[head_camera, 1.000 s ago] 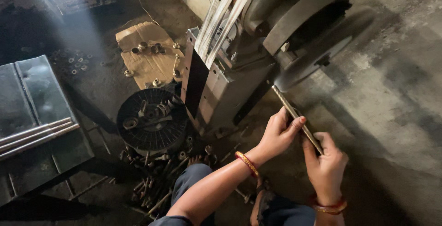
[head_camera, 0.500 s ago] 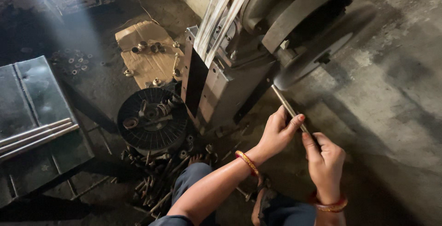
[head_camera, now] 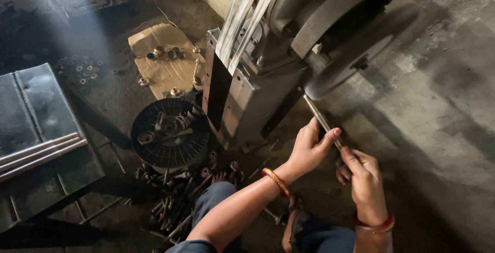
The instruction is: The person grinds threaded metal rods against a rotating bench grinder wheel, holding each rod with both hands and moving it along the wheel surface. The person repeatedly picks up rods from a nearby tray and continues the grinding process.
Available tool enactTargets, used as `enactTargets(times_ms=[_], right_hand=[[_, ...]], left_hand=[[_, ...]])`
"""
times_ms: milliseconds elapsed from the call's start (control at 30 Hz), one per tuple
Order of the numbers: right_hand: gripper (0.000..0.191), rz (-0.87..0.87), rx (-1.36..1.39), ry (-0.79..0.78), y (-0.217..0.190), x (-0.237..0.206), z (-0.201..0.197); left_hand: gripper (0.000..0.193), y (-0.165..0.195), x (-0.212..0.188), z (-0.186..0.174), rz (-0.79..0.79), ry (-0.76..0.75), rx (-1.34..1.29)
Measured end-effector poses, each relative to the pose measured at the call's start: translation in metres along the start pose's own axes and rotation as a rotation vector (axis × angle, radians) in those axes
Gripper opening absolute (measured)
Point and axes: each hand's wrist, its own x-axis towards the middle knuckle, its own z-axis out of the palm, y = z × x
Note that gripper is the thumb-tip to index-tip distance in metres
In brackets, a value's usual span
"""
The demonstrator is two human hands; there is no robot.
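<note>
Both hands grip one thin metal rod (head_camera: 322, 121), which slants up from the person's lap to the rim of the grinding wheel (head_camera: 356, 60), its far tip at or just under the wheel's lower edge. The left hand (head_camera: 309, 150) wraps the rod from below, thumb and fingers curled round its middle, wrist bent back, forearm reaching in from the lower left with a red-and-gold bangle (head_camera: 276, 181) on it. The right hand (head_camera: 366, 181) is clenched round the near end, knuckles up, just behind the left. The rod looks stiff, light and smooth, likely to slip or chatter, so a two-point hold well back from the tip suits it. Beside the grinder's housing (head_camera: 247, 93) lies a round wire fan guard (head_camera: 170, 134) amid scattered bolts (head_camera: 175, 201)
</note>
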Motion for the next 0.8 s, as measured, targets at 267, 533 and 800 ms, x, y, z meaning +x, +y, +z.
enactTargets(times_ms=[267, 533, 800], right_hand=[[0.036, 0.138, 0.150, -0.088, -0.001, 0.043, 0.003], [0.036, 0.059, 0.570, -0.444, 0.088, 0.043, -0.079], [0.029, -0.501, 0.051, -0.146, 0.078, -0.036, 0.010]], left_hand=[[0.032, -0.002, 0.033, -0.010, -0.065, -0.004, 0.091], [0.032, -0.032, -0.015, 0.041, 0.205, -0.073, 0.345], [0.029, 0.087, -0.017, 0.001, 0.381, -0.318, 0.448]])
